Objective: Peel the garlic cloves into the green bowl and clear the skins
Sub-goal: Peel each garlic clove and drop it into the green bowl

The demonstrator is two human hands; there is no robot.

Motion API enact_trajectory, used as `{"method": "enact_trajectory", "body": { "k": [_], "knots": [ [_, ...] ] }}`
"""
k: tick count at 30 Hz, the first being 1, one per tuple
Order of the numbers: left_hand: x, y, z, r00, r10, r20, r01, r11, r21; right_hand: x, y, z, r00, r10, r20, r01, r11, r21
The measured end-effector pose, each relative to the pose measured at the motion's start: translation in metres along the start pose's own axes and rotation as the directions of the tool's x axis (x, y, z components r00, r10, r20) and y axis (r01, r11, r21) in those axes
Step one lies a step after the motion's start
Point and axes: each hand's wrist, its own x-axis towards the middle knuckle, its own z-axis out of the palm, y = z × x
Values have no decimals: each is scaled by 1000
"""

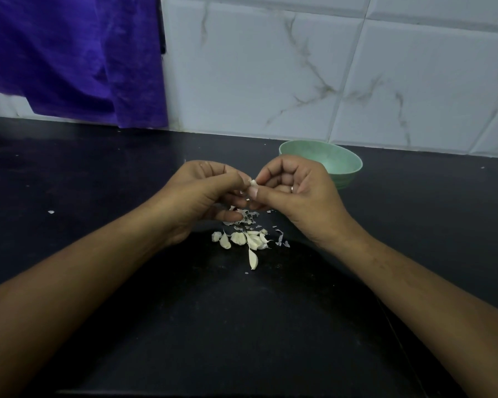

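Two curled hands close together above the countertop (98, 182): left hand (204, 193) and right hand (296, 193) pinching one garlic clove (253, 183).

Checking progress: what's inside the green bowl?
Of the round green bowl, the visible inner wall looks bare; the right hand and near rim hide its bottom. Contents there: cannot tell.

Garlic clove (253, 183) half-hidden by right hand (302, 196)

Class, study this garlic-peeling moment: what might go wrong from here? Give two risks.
1. The clove pinched between left hand and right hand is roughly over the skin flakes, not the green bowl; dropped, it could land among them.
2. The loose cloves lie right beside those flakes, so clearing skins might sweep cloves away too.
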Motion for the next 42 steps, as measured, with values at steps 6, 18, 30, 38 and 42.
{"method": "enact_trajectory", "body": {
  "k": [6, 18, 30, 38, 42],
  "knots": [
    [2, -3, -4, 999, 46, -3, -46, 996, 82, 0, -2, -2, 998, 60, -29, -58, 995, 76],
    [7, -9, -12, 984, 168, -64, -142, 944, 297, 0, -2, -4, 989, 145, -4, -143, 984, 108],
    [6, -9, -13, 938, 345, 3, -319, 865, 388, 1, 2, -7, 986, 167, -4, -166, 984, 66],
    [6, -9, -13, 922, 386, 24, -336, 768, 546, 0, -1, -6, 985, 174, -4, -173, 980, 101],
    [2, -5, -11, 889, 451, 74, -386, 655, 650, 0, -2, -7, 979, 205, -9, -203, 973, 107]
  ]
}}
